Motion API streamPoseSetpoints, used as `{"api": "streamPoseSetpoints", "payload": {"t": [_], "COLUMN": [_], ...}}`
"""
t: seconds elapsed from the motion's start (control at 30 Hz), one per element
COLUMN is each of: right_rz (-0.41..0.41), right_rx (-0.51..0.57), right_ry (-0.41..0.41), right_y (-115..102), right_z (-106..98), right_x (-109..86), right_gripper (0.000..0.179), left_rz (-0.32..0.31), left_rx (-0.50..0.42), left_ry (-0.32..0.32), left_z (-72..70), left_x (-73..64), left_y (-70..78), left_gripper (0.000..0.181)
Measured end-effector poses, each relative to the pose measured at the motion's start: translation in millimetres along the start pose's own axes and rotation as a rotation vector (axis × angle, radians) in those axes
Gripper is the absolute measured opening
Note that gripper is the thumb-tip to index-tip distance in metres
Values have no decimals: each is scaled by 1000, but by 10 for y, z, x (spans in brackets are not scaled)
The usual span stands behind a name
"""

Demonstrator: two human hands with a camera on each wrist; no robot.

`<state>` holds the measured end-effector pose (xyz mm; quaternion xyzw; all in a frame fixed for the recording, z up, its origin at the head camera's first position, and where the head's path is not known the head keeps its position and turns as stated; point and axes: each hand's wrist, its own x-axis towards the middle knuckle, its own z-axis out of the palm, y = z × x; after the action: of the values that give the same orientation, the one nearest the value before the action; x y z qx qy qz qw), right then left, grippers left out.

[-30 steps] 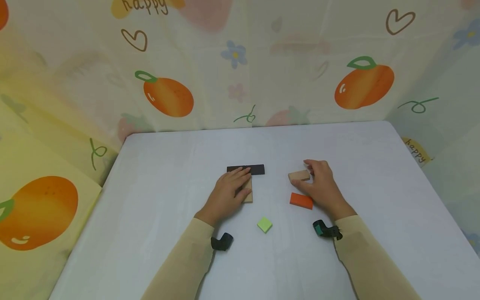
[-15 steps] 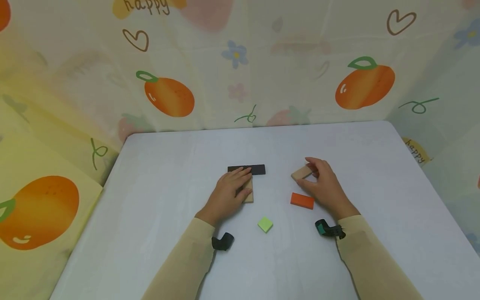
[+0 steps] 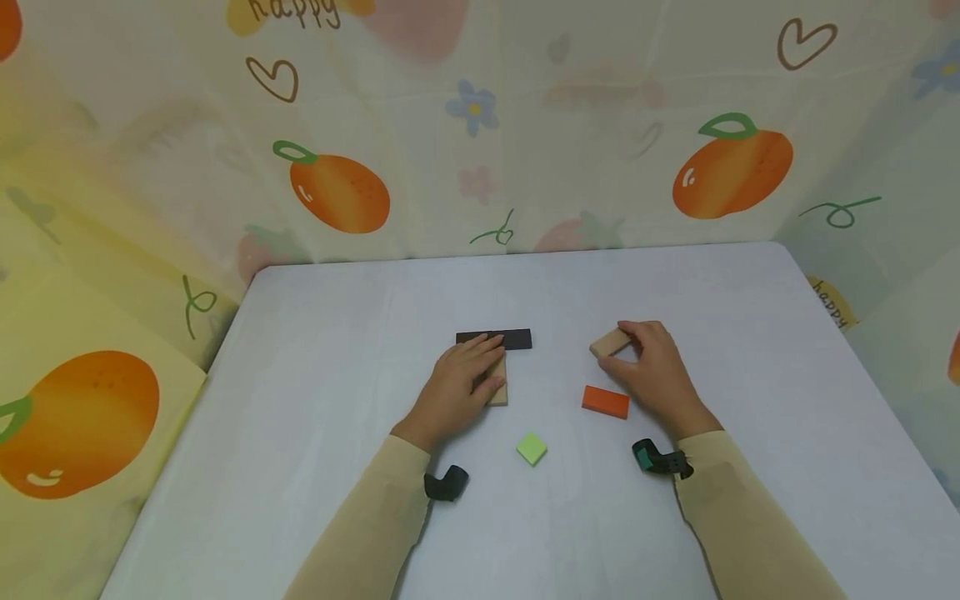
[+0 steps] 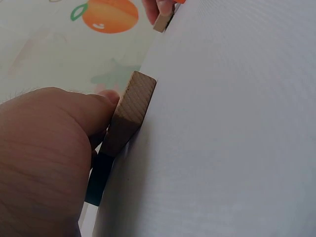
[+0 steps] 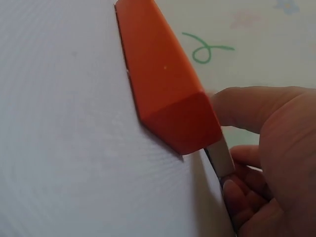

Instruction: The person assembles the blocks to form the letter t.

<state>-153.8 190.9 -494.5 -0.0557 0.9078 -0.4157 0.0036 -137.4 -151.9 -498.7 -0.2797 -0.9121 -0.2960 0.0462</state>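
My left hand (image 3: 455,382) rests with its fingers extended over a light wooden block (image 3: 498,393) and the front of a long black block (image 3: 516,338). The thumb lies on top of the wooden block (image 4: 136,98), and the hand hides part of both pieces. These two meet at roughly a right angle. My right hand (image 3: 654,367) pinches a second light wooden block (image 3: 609,342) between thumb and fingers, at its right end. That block is angled on the table. Just in front of it lies an orange block (image 3: 605,402), large in the right wrist view.
A small light green square piece (image 3: 532,449) lies on the white table (image 3: 360,333), nearer the body between both forearms. Black camera mounts (image 3: 447,483) sit at the wrists. A fruit-patterned cloth (image 3: 495,150) hangs behind the table's back edge.
The right hand has closed its grip on the wooden block, turned it to slant more, and slid it slightly right. The left hand stays in place on its blocks.
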Motion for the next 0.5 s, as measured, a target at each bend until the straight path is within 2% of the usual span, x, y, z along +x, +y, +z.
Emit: {"api": "streamPoseSetpoints", "payload": {"t": [0.27, 0.37, 0.5], "right_rz": [23, 36, 7], "right_rx": [143, 171, 184], "right_ry": [-11, -25, -36], "right_y": [-29, -51, -97], "right_z": [0, -19, -47], "right_x": [15, 20, 42], "right_gripper": [65, 66, 65], "left_rz": [-7, -13, -20], "left_rx": [4, 2, 5], "left_ry": [-5, -10, -13], "left_z": [-18, -21, -23], "left_x": [-8, -4, -4], "left_y": [2, 13, 21], "left_gripper": [49, 49, 50]}}
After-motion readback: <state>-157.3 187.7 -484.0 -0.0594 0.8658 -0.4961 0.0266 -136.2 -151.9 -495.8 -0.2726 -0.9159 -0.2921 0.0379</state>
